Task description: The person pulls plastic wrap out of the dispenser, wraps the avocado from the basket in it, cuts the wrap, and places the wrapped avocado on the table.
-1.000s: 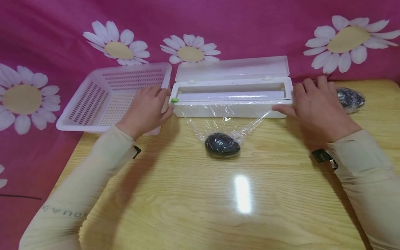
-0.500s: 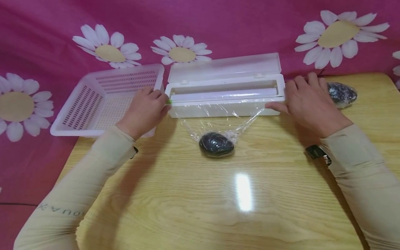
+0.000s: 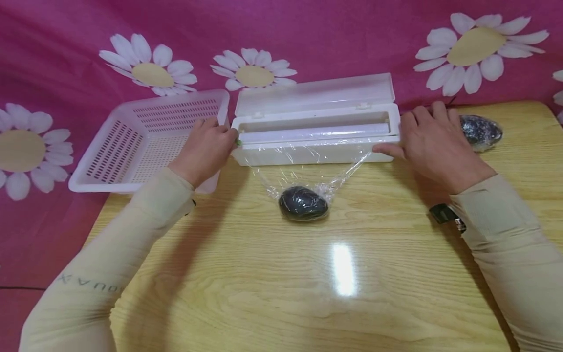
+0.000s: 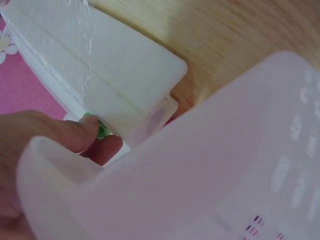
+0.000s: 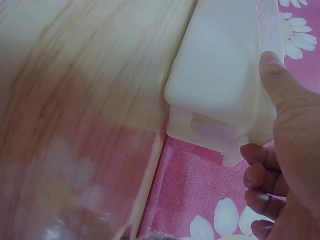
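A long white cling film dispenser (image 3: 281, 155) stands on the table with its lid (image 3: 316, 94) raised and a film roll inside. Clear film (image 3: 336, 186) runs from its front edge down to a dark, egg-shaped fruit, like an avocado (image 3: 303, 204), wrapped in it. My left hand (image 3: 205, 150) is at the dispenser's left end. There, as the left wrist view shows, thumb and finger pinch the small green slide cutter (image 4: 103, 130). At the opposite end my right hand (image 3: 442, 146) holds the dispenser, thumb along its front edge and fingers curled by the end wall.
A pale perforated plastic basket (image 3: 101, 187) stands at the left, right beside my left hand. A second dark, film-wrapped piece (image 3: 483, 133) lies behind my right hand. A pink flowered cloth (image 3: 343, 39) hangs behind the wooden table (image 3: 264, 293).
The view has shifted slightly, so things sit a little further left in it. My left fingers have closed over the green slide cutter, now mostly hidden. My right hand keeps its hold.
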Demonstrator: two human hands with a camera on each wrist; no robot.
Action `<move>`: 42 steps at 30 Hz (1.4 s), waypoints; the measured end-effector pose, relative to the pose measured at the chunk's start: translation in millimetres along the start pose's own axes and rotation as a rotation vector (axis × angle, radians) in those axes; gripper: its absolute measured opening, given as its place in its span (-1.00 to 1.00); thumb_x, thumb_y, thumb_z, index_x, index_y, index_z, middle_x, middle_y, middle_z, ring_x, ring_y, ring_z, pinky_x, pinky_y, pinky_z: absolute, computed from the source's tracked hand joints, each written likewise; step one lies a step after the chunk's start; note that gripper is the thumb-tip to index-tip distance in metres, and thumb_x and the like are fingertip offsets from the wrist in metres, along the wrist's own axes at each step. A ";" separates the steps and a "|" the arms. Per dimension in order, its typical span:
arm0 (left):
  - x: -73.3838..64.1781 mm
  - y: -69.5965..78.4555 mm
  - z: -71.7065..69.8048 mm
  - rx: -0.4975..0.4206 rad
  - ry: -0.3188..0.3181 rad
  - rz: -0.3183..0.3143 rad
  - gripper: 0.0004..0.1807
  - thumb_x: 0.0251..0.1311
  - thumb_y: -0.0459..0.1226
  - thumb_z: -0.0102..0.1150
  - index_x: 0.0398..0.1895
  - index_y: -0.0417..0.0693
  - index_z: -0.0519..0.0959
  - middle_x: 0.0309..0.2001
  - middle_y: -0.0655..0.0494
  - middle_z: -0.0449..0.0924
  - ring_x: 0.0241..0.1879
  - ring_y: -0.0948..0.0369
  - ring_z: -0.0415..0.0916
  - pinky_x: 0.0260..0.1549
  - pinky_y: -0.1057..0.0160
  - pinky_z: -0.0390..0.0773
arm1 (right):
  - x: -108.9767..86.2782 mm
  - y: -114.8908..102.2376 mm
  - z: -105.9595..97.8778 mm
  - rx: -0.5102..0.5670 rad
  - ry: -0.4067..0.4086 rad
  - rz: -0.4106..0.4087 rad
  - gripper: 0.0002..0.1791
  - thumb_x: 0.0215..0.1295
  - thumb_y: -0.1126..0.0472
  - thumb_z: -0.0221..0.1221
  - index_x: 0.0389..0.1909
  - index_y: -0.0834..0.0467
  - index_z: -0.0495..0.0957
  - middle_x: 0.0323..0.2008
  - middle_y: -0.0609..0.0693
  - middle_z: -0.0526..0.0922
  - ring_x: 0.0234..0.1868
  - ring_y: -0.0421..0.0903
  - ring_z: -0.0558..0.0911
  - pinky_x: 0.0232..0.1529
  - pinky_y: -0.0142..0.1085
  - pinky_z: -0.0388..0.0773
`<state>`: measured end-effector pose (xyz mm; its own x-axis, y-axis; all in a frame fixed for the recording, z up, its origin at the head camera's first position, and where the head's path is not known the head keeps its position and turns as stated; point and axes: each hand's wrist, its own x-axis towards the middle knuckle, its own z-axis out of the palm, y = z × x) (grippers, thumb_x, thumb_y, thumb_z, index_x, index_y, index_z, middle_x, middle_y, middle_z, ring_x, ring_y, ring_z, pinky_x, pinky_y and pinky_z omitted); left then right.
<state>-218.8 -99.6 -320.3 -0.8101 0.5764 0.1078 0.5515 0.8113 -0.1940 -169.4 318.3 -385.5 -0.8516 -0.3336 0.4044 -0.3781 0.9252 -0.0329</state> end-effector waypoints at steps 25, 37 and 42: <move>20.5 17.9 0.7 -0.060 -0.030 0.066 -0.85 0.35 -0.35 0.28 -0.09 -0.24 0.64 -0.07 -0.18 0.80 -0.15 -0.13 0.53 -0.15 -0.01 0.42 | -0.5 1.7 1.9 0.001 0.012 -0.012 -0.30 0.36 -0.24 0.26 -0.49 0.33 0.30 -0.46 0.26 0.40 -0.24 0.26 0.28 -0.23 0.08 0.20; 27.4 26.7 0.4 -0.065 -0.014 0.127 -0.89 0.41 -0.36 0.20 -0.11 -0.21 0.65 -0.11 -0.17 0.81 -0.17 -0.10 0.51 -0.10 0.01 0.42 | -0.2 2.6 3.3 -0.001 0.039 -0.026 -0.29 0.35 -0.25 0.26 -0.52 0.31 0.26 -0.50 0.23 0.35 -0.29 0.22 0.26 -0.27 0.03 0.16; 28.4 28.4 2.0 -0.051 -0.014 0.139 -0.91 0.42 -0.39 0.16 -0.12 -0.20 0.63 -0.14 -0.18 0.79 -0.17 -0.10 0.50 -0.10 0.01 0.41 | 0.1 3.0 3.1 -0.014 0.033 -0.026 -0.28 0.35 -0.25 0.27 -0.52 0.32 0.27 -0.52 0.21 0.34 -0.32 0.21 0.26 -0.30 0.01 0.15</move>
<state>-226.5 -60.3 -324.7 -0.7279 0.6822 0.0694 0.6675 0.7281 -0.1559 -171.8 320.5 -388.3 -0.8291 -0.3512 0.4350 -0.3944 0.9189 -0.0098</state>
